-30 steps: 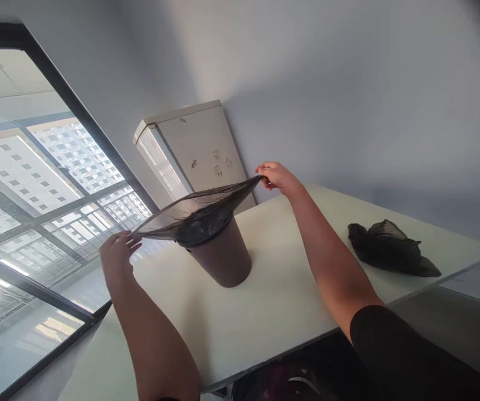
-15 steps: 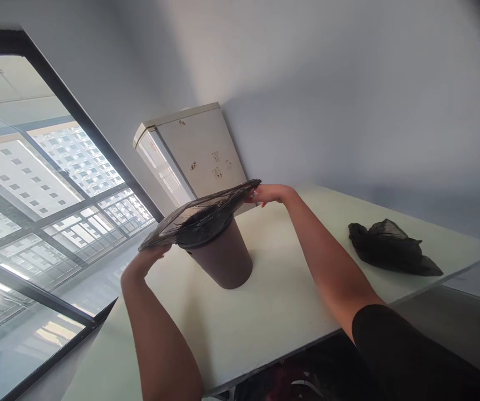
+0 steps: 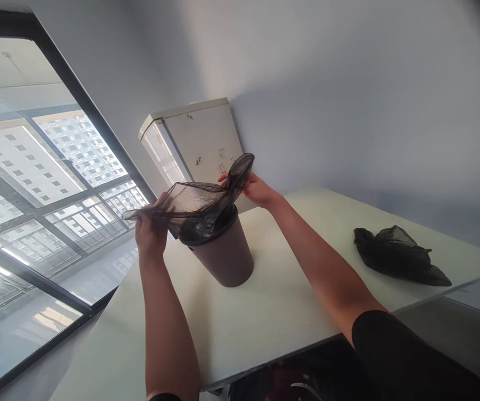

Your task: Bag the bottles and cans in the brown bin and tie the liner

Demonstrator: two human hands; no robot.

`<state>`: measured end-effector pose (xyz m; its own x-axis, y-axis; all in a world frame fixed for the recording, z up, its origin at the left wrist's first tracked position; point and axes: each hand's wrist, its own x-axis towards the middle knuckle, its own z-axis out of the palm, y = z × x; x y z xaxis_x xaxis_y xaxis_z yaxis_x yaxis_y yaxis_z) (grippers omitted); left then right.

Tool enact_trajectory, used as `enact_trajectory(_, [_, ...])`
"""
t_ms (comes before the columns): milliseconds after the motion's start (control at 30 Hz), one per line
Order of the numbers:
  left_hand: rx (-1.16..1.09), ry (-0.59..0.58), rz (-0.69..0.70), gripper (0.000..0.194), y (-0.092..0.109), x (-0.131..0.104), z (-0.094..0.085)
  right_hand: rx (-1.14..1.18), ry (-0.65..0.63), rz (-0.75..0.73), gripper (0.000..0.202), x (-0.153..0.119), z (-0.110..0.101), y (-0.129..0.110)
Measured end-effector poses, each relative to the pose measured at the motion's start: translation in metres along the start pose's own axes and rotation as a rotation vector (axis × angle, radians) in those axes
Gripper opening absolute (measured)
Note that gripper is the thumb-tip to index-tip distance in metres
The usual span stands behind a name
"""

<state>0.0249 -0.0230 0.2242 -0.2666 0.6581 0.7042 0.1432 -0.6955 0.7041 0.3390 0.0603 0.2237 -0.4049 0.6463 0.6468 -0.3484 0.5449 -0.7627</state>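
A brown bin (image 3: 225, 256) stands on the pale table (image 3: 273, 312). Thin black plastic of a bag (image 3: 194, 197) lines its inside and rises above the rim, stretched between my hands. My left hand (image 3: 151, 231) is closed on the bag's edge at the left, above and beside the bin. On the other side, my right hand (image 3: 256, 188) grips a gathered part of the bag above the bin's far right rim. The plastic partly covers the fingers of both hands.
A second black bag (image 3: 398, 257) lies crumpled on the table's right part. Behind the table stands a white fridge (image 3: 202, 139) with worn marks. A large window (image 3: 56, 167) fills the left side, and a grey wall is behind.
Both hands have lifted the bag's edge higher above the bin. My left hand moved up, and my right hand moved slightly left. The bag now bunches upward at the right.
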Motion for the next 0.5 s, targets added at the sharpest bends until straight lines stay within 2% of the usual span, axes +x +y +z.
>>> enact_trajectory(167, [-0.096, 0.099, 0.094, 0.040, -0.006, 0.006, 0.005, 0.266, 0.067, 0.109, 0.038, -0.007, 0.027, -0.021])
enact_trajectory(300, [-0.091, 0.193, 0.134, 0.033, -0.009, 0.002, 0.004, 0.504, 0.150, 0.161, 0.040, -0.008, 0.044, -0.018])
enact_trajectory(400, [-0.010, 0.224, 0.102, 0.032, 0.005, -0.004, 0.007, 0.627, 0.121, 0.158, 0.029, -0.008, 0.048, -0.012])
enact_trajectory(500, [-0.102, 0.104, -0.033, 0.034, 0.030, -0.008, 0.017, 0.655, -0.009, 0.187, 0.023, -0.008, 0.048, -0.013])
